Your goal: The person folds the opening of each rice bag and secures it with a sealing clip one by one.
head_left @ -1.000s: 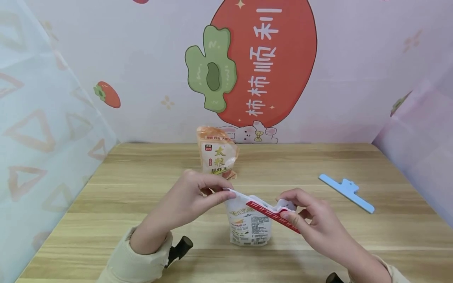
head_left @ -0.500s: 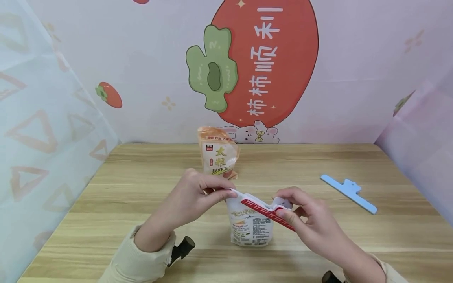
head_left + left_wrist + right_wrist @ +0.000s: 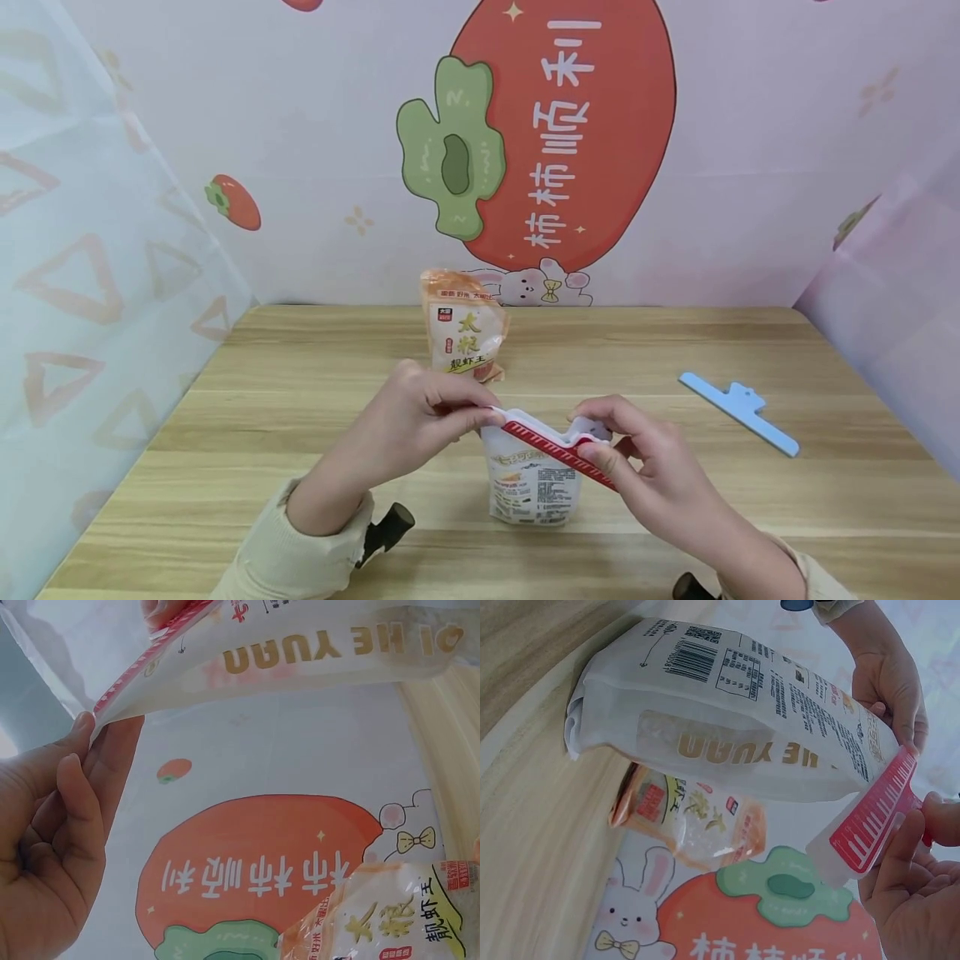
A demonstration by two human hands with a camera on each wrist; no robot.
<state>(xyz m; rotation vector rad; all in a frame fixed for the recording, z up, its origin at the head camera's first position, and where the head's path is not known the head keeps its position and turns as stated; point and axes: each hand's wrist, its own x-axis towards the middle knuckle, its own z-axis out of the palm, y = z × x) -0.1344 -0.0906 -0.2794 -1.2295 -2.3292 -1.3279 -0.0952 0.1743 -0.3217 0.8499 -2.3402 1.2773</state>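
Note:
A white printed bag (image 3: 531, 492) stands upright on the table in the head view. My left hand (image 3: 401, 437) pinches its top left corner between thumb and fingers. In my right hand (image 3: 660, 475) is a red and white bag clip (image 3: 542, 443), gripped at its handle. The clip lies slanted along the bag's top edge, its far end right by my left fingertips. In the right wrist view the clip's red ridged bar (image 3: 877, 806) crosses the bag's top. Whether the clip's bars press together on the bag cannot be told.
Behind the white bag stands an orange and clear bag (image 3: 468, 329) with gold lettering. A light blue bag clip (image 3: 741, 412) lies on the wooden table (image 3: 247, 425) at the right. A printed cloth wall (image 3: 315, 242) rises behind the table.
My right hand has moved left with the red and white clip, bringing its far end along the bag's top edge up to my left fingertips. The left hand keeps its pinch on the corner.

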